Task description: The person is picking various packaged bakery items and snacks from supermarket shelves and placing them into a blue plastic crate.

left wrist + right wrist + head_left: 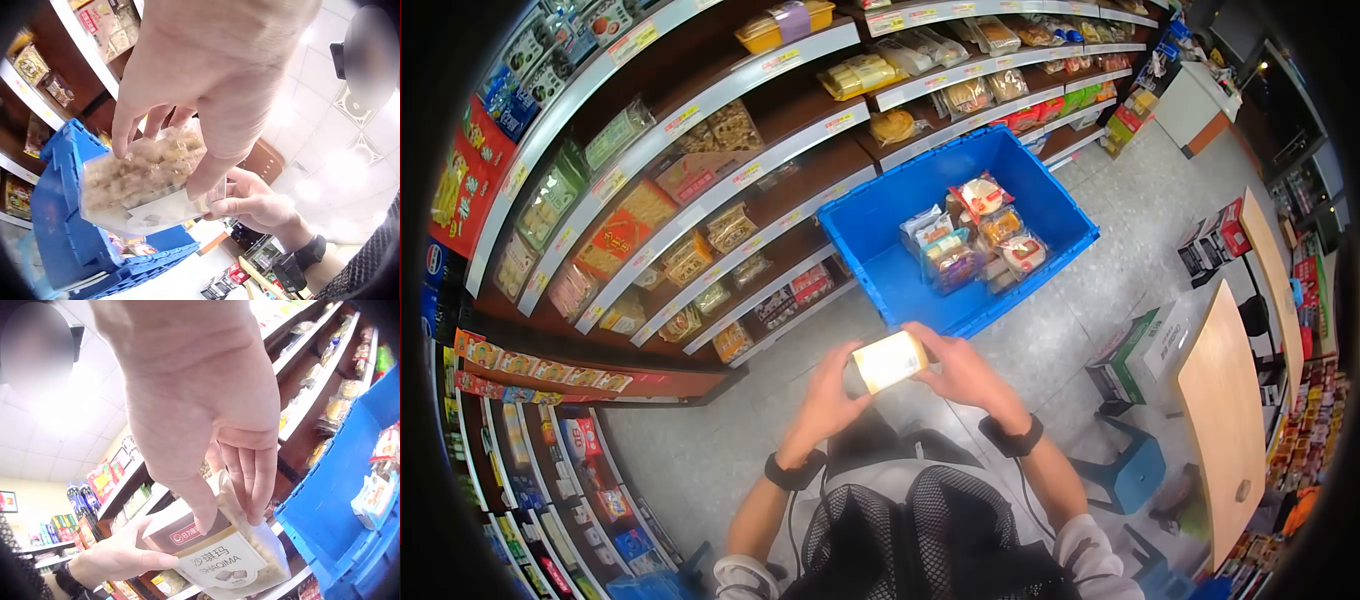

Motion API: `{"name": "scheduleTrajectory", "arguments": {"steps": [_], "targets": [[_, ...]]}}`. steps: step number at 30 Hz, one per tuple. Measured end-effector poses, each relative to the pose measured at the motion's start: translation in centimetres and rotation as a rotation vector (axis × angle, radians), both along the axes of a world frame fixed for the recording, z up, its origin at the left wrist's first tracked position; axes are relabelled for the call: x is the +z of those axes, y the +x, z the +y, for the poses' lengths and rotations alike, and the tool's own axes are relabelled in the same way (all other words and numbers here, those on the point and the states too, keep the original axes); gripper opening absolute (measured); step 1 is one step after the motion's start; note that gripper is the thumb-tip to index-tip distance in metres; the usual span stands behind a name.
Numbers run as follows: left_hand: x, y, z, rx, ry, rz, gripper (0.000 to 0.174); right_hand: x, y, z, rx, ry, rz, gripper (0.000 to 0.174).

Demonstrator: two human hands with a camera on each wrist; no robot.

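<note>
Both hands hold a package of shaqima (215, 559) between them, in front of the body. Its label is brown and white with "SHAQIMA" printed on it, and clear wrap at one side shows the pale, lumpy sweet inside. My left hand (832, 390) grips one end, its thumb on the face and its fingers around the far side. The right hand (962, 372) grips the opposite end, with the thumb over the label. Just beyond the hands stands a blue crate (870, 240) on the floor, with several wrapped breads and pastries (1003, 227) lying inside it.
Shelves (800, 125) of packaged snacks and breads curve along the left and far side, close to the crate. To the right are a wooden table (1225, 420), a blue stool (1125, 465) and a cardboard box (1145, 350). Another snack rack (590, 480) stands at lower left.
</note>
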State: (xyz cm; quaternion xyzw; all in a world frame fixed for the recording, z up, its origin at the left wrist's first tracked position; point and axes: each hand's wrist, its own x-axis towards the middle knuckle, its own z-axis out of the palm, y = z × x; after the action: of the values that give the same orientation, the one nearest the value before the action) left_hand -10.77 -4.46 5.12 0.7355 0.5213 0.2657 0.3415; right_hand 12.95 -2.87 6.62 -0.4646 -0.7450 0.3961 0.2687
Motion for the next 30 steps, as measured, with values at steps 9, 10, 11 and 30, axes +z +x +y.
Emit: {"name": "scheduleTrajectory", "arguments": {"steps": [9, 10, 11, 30], "targets": [[1.3, 6.9, 4.8, -0.075, -0.036, 0.002, 0.067, 0.5, 6.7, 2.8, -0.084, -0.038, -0.002, 0.065], [1.2, 7.6, 5.6, -0.094, -0.053, 0.011, 0.067, 0.7, 7.3, 3.3, -0.098, -0.051, -0.021, 0.065], [0.8, 8.5, 6.5, -0.096, -0.059, -0.003, 0.067, 0.7, 8.2, 4.1, -0.1, -0.057, -0.035, 0.065], [-10.2, 19.5, 22.5, -0.142, -0.668, 0.049, 0.067, -9.8, 18.2, 22.5, 0.072, -0.217, -0.34, 0.069]]}}
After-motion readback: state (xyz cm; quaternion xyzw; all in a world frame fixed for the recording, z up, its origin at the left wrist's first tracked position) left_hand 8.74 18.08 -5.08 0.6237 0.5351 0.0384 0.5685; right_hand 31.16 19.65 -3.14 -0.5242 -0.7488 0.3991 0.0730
